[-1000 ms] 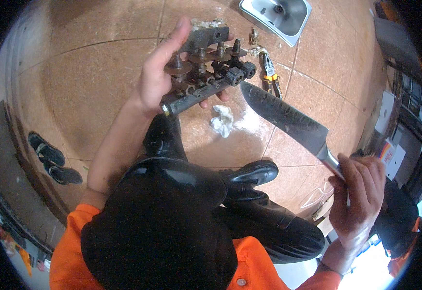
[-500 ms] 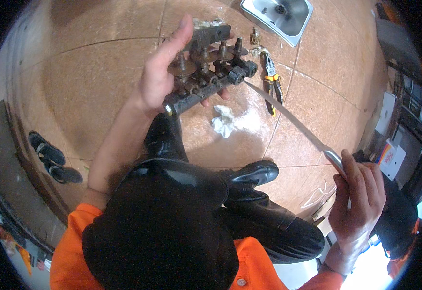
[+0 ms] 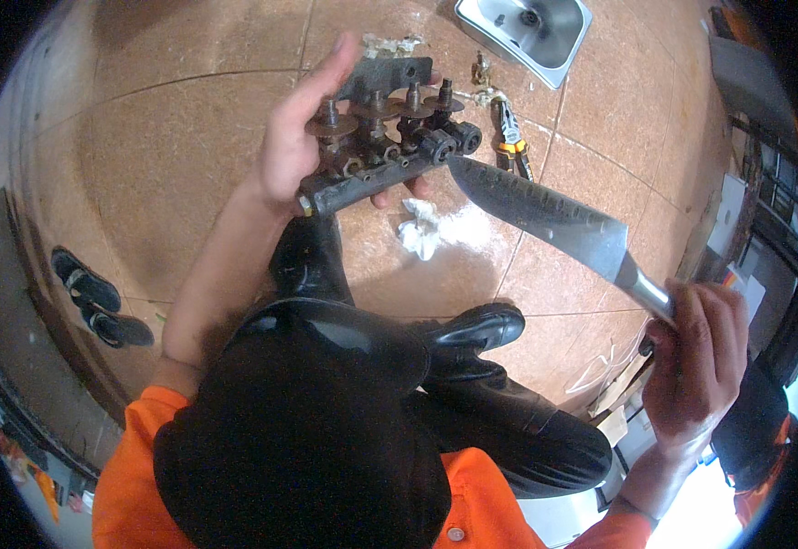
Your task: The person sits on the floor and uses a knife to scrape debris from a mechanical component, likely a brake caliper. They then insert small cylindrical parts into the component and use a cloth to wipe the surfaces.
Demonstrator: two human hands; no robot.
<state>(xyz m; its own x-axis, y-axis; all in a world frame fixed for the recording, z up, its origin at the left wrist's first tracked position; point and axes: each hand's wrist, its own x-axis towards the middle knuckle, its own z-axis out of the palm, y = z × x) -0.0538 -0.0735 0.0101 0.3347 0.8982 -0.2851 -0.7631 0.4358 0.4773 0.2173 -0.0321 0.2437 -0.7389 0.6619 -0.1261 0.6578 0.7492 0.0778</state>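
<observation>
My left hand point(image 3: 294, 151) is closed round the left end of a dark, greasy metal gas manifold point(image 3: 371, 178). The manifold is a thick pipe bearing a row of valves with upright stems and rusty round discs. A flat metal plate stands along its far side, and some fingertips show beneath the pipe. In my right hand point(image 3: 701, 361) is a knife point(image 3: 545, 220) with a broad, stained blade and a shiny metal handle. Its tip points at a round black valve end on the manifold's right. Whether the tip touches it I cannot tell.
Orange-and-black pliers point(image 3: 511, 142) lie on the tiled floor beyond the blade, near a brass fitting point(image 3: 481, 69). Farther off is a steel basin point(image 3: 559, 59) with small parts. A crumpled white tissue point(image 3: 420, 233) lies below the manifold. Sandals point(image 3: 92, 282) are at left.
The knife has rolled from edge-on to showing its broad face. My right hand has shifted right and slightly downward, while the manifold has tilted a little in my left hand.
</observation>
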